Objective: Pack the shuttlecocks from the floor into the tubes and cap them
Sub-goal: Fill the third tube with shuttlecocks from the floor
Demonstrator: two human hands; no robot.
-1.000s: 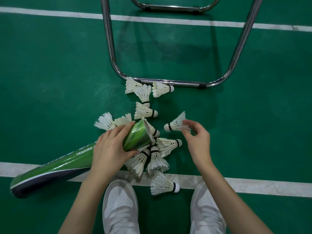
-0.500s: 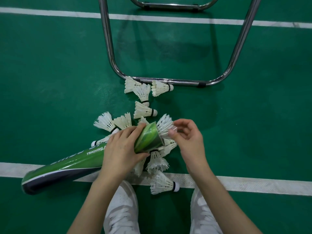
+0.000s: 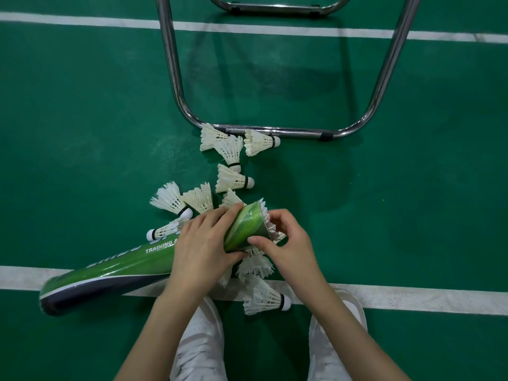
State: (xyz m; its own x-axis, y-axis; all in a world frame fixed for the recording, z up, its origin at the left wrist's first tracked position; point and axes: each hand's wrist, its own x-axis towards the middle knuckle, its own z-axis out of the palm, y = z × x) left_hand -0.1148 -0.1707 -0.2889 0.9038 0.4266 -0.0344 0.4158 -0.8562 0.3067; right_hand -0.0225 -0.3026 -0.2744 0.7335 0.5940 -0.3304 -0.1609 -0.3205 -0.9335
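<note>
Where the long glossy green cardboard tube [image 3: 132,266] slants across the white court line [image 3: 412,299], its closed dark end rests low at the left and its open mouth is raised at the right. Left hand [image 3: 202,251] wrapped around the tube near the mouth — fingers closed on it. Right hand [image 3: 286,243] curled at the rim, thumb on the tube wall, fingertips on the white feathered shuttlecock [image 3: 267,220] protruding from the mouth. Loose white shuttlecocks [image 3: 231,178] scattered on the green floor [image 3: 82,119] beyond — three just beside the chrome tubular chair frame [image 3: 275,131]. One [image 3: 265,299] lies on the line, near white shoes [image 3: 200,350].
</note>
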